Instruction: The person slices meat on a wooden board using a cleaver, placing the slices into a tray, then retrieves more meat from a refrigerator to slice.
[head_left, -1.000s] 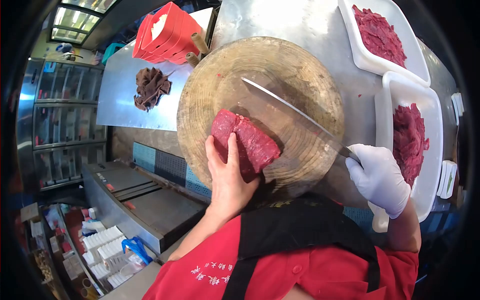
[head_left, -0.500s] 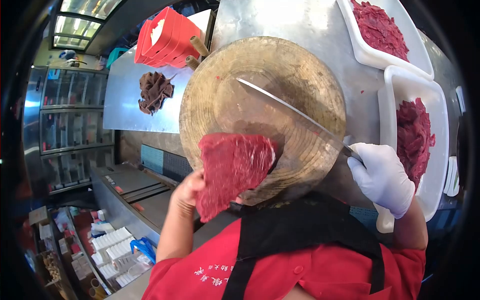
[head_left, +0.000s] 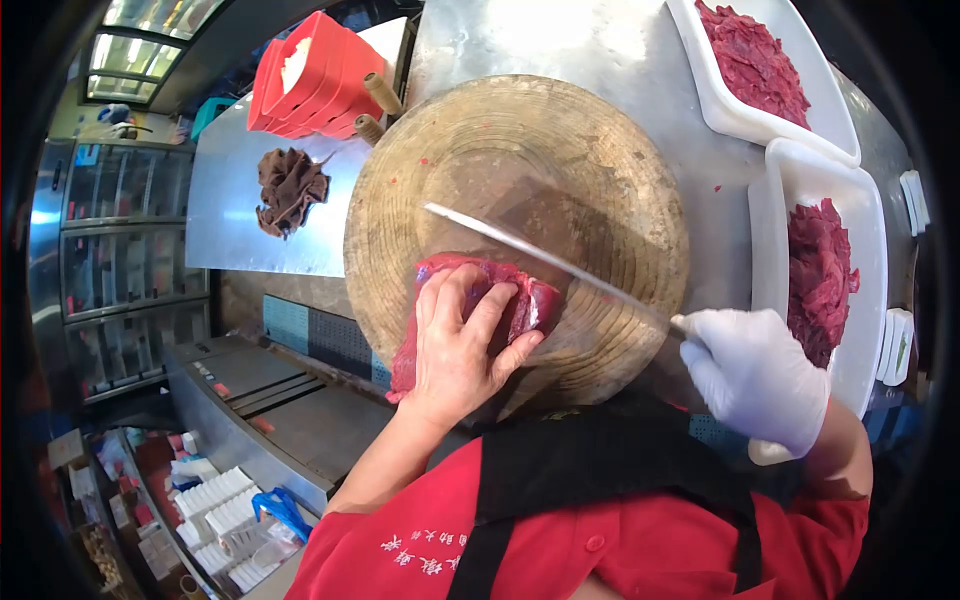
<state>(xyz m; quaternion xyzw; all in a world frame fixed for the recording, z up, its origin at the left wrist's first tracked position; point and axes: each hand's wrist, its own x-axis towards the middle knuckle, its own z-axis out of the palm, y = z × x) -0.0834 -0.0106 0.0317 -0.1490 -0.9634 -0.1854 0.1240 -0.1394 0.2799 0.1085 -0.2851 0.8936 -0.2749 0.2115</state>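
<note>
A thick slab of raw red meat (head_left: pixel 541 302) lies at the near side of the round wooden chopping block (head_left: pixel 610 190), its left end reaching the block's edge. My bare left hand (head_left: pixel 452 345) presses down on it, fingers spread and bent over the top, covering much of the surface. In a white glove, my right hand (head_left: pixel 765 375) grips the handle of a long knife (head_left: pixel 540 257) at the block's right edge. The blade slants up and left over the block, just beyond the meat, its tip above the block's left half.
Two white tubs on the right, one farther (head_left: pixel 720 105) and one nearer (head_left: pixel 868 250), hold cut raw meat. Red stacked containers (head_left: pixel 330 85) stand at the back left, near two wooden handles (head_left: pixel 382 94). A crumpled brown cloth (head_left: pixel 292 190) lies on the metal table.
My left hand has gone from holding the meat's left side to pressing on its top, and the meat now lies flatter. The knife has shifted left and nearer to me.
</note>
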